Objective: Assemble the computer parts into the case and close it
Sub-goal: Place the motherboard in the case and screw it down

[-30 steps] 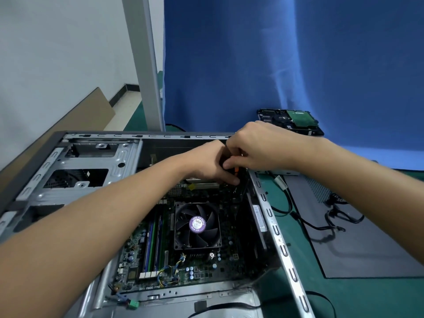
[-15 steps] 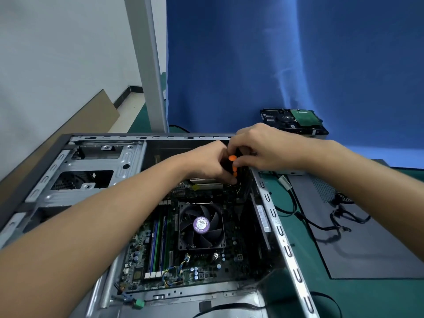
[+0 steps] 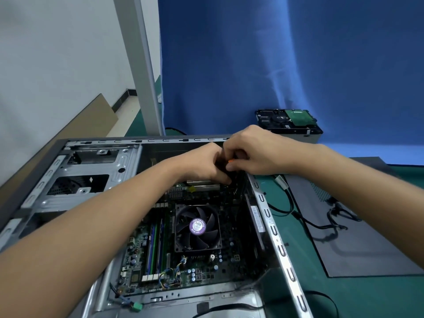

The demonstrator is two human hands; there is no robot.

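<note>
The open computer case (image 3: 273, 228) lies on its side with the motherboard (image 3: 174, 267) and CPU fan (image 3: 197, 227) showing inside. My left hand (image 3: 202, 162) and my right hand (image 3: 254, 150) meet at the case's far right corner. Both have curled fingers around a small black and orange tool (image 3: 230, 161), mostly hidden between them, which points down into the case. What its tip touches is hidden. A hard drive (image 3: 286, 119) rests on a box behind the case. The grey side panel (image 3: 358, 244) lies flat to the right.
Black cables (image 3: 321, 223) trail over the side panel and the green mat (image 3: 376, 297). A metal drive cage (image 3: 85, 177) fills the case's left part. A grey post (image 3: 142, 65) and a blue backdrop (image 3: 298, 53) stand behind. A cardboard sheet (image 3: 75, 125) leans at the left wall.
Both hands stay at the far right corner; the fingers have shifted around the orange-tipped tool, whose orange part shows less now. The view has shifted slightly.
</note>
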